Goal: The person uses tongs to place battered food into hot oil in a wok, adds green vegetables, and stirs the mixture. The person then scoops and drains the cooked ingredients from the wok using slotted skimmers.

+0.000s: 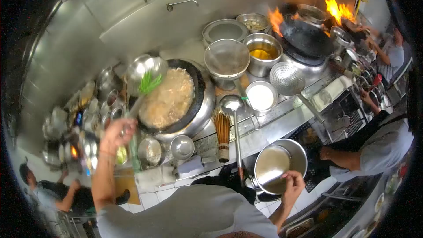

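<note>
My left hand is closed around the handle of a shiny round metal ladle or scoop; its exact kind is blurred. Chopped green vegetables show at its lip, over the left side of a wok full of bubbling, cloudy brown liquid. At the lower right, my right hand grips the near right rim of a deep steel pot. Pale liquid is inside this pot. Part of the grip is hidden.
A bamboo brush and a long ladle lie right of the wok. Beyond are a strainer, an oil pot, a perforated skimmer and a flaming wok. Other people work on both sides.
</note>
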Tool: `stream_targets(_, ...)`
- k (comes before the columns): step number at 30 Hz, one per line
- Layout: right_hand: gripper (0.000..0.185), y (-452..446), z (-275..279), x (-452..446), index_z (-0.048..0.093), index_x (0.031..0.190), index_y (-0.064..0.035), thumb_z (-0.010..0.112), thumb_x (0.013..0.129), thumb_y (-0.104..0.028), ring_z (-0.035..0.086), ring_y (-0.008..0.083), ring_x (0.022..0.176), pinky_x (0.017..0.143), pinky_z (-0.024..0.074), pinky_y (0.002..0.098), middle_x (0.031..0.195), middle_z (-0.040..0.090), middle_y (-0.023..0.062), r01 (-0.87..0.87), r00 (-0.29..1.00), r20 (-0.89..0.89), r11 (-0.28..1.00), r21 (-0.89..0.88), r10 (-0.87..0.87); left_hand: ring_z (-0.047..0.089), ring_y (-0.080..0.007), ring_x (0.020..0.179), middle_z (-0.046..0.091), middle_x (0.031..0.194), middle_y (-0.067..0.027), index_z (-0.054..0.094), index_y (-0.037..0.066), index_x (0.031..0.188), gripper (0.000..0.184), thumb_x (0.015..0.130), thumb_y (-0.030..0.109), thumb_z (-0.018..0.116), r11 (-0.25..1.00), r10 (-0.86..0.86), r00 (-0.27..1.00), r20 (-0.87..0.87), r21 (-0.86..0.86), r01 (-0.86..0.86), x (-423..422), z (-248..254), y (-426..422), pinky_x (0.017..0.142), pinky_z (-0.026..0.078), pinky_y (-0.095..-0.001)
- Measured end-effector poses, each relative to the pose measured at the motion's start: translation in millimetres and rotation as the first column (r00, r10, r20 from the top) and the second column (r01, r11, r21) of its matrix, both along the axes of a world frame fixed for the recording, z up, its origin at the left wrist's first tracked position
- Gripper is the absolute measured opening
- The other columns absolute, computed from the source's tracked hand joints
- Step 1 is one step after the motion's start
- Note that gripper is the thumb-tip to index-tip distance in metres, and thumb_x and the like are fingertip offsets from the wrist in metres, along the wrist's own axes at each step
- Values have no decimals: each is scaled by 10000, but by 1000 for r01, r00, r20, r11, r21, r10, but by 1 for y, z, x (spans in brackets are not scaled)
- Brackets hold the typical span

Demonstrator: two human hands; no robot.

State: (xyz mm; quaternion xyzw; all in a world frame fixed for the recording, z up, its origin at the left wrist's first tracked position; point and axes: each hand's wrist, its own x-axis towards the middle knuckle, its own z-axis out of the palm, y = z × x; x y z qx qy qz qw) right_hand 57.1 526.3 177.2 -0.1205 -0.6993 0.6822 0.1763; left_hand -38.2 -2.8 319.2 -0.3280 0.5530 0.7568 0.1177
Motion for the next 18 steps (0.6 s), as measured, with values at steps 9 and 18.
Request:
stream_targets(9, 86, -12, -10, -7, 578, 856, 32, 503, 872, -7, 566, 123, 695, 670, 446, 236, 744, 601, 70, 48, 996, 85, 992, -116, -39, 491, -83, 454, 562, 659, -81, 526, 17, 789, 103, 820, 100, 577, 932, -347, 923, -166, 53, 360, -281, 10, 56, 344, 397, -172)
stream_targets(18, 105, -9, -29, 50, 573, 840, 30, 470, 854, 21, 562, 123, 690, 650, 456, 242, 747, 599, 66, 286, 932, 238, 958, -26, -272, 474, -85, 462, 563, 674, -106, 527, 24, 742, 105, 766, 79, 613, 874, -485, 870, -86, -9, 486, -512, -104, 81, 351, 359, -193)
